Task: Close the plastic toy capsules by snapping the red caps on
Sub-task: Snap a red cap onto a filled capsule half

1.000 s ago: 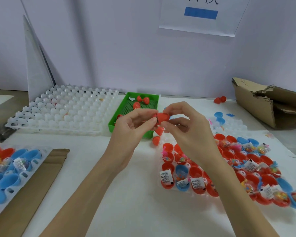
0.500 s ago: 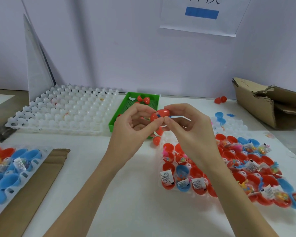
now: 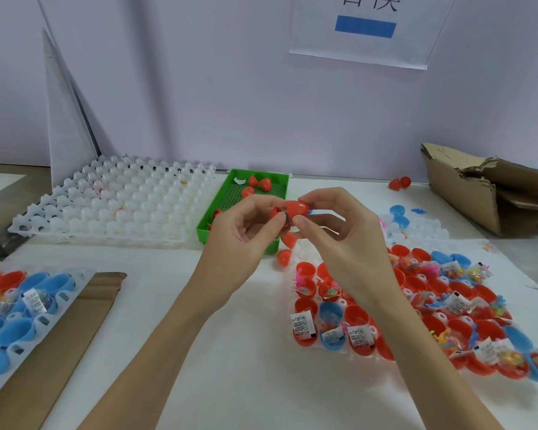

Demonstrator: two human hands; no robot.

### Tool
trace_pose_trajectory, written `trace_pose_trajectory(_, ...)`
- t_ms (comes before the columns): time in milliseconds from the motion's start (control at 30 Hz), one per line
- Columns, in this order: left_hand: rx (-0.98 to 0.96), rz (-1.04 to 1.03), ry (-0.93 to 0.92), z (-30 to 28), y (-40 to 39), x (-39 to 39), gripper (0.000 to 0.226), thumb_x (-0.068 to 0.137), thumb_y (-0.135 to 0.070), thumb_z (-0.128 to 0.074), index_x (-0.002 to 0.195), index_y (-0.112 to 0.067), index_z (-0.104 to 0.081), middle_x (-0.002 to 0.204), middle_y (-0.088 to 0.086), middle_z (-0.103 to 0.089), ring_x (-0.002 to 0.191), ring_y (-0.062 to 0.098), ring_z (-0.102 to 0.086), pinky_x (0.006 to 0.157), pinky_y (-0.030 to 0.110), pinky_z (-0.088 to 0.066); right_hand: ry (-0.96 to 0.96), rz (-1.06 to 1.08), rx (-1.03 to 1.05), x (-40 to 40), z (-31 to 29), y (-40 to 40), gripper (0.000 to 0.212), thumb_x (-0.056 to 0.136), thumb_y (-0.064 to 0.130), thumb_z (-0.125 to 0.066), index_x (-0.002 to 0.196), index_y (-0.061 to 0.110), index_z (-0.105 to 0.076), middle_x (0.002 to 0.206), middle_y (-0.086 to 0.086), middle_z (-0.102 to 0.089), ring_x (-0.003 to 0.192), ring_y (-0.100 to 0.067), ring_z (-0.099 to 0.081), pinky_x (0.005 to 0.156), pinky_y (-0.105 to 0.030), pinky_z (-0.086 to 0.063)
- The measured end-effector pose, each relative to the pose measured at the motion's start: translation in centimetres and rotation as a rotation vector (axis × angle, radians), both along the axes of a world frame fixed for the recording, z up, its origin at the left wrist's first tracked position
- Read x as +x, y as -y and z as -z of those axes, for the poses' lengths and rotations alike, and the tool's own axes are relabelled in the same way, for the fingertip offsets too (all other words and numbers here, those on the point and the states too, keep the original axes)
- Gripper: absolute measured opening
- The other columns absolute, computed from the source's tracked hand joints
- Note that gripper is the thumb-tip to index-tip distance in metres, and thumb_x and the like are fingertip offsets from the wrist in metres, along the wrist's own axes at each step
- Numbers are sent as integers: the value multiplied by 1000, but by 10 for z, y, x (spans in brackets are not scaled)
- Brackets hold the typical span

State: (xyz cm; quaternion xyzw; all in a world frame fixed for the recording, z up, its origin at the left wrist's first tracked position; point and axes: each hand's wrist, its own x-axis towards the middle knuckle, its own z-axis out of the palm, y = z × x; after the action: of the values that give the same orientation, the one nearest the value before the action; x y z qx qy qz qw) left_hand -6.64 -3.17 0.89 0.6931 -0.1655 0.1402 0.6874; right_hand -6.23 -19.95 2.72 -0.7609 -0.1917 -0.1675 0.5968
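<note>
Both hands have drifted slightly left; left hand (image 3: 246,231) pinches the capsule base, right hand (image 3: 333,240) pinches the red cap (image 3: 296,209), above the desk (image 3: 230,352). Light, stiff, slippery: hold at the rims.

a white table (image 3: 230,352) carries an empty white tray (image 3: 112,206) at ten o'clock, a green tray (image 3: 246,209) at twelve, a torn cardboard box (image 3: 479,187) at two, and capsule-filled trays (image 3: 416,305) at three.

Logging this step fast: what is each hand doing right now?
Left hand: pinches the capsule base.
Right hand: pinches the red cap.
</note>
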Motion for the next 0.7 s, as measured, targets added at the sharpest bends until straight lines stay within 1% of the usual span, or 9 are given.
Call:
trace_pose_trajectory(33,5,-5,6,1,1,0,18,100,-2,-66,115,-10,-70,104,4,-77,98,20,-75,93,30,-59,4,9,-9,0,0,0,23,91,14,-75,108,24,-64,106,9,-70,91,-4,-72,76,-14,-56)
trace_pose_trajectory(67,6,-6,9,1,2,0,19,99,-2,-67,117,-9,-67,105,4,-77,98,18,-75,92,30,-60,8,16,-20,1,0,1,24,90,14,-75,108,25,-63,106,9,-70,92,-3,-72,77,-13,-56)
trace_pose_trajectory(167,-56,28,-17,-1,1,-1,31,95,-2,-72,122,-8,-58,107,1,-79,94,14,-76,85,21,-57,30,22,-63,1,1,1,25,90,14,-76,109,26,-63,106,15,-69,94,0,-70,77,-12,-55)
trace_pose_trajectory(267,-41,39,-12,-2,-5,0,24,93,-7,-75,116,-9,-68,108,3,-79,97,18,-75,87,23,-56,56,9,-55,0,1,2,25,90,15,-76,109,25,-64,107,13,-70,96,-3,-71,77,-13,-56)
trace_pose_trajectory(333,-65,29,-3,-4,-6,-1,22,90,-9,-77,111,-10,-71,105,2,-80,93,15,-76,84,20,-56,65,-10,-43,0,0,3,25,90,15,-77,109,27,-65,108,12,-70,97,-5,-71,77,-15,-57)
trace_pose_trajectory(433,-124,-5,10,-6,-4,-3,24,86,-11,-81,109,-12,-75,101,2,-81,92,14,-77,83,17,-56,78,-35,-23,0,-2,2,26,90,15,-76,110,27,-66,108,14,-70,99,-6,-71,79,-14,-56)
trace_pose_trajectory(533,-190,-16,9,-7,-3,-4,30,80,-20,-84,109,-17,-78,102,4,-81,96,18,-78,85,20,-57,110,-37,1,-1,-3,1,23,89,15,-77,110,22,-68,104,14,-71,100,-8,-70,81,-14,-55)
trace_pose_trajectory(667,-255,7,-15,-7,-4,-3,29,79,-21,-84,107,-20,-81,103,7,-81,99,22,-77,87,23,-58,117,-66,46,-3,-2,-2,23,90,12,-76,112,15,-68,102,8,-73,100,-17,-71,83,-24,-59)
trace_pose_trajectory(700,-258,10,-22,-7,-3,-3,29,79,-20,-84,107,-20,-81,103,7,-81,100,22,-77,87,22,-58,129,-59,36,-3,-2,-2,23,91,12,-75,112,15,-67,102,8,-73,99,-17,-72,83,-23,-59)
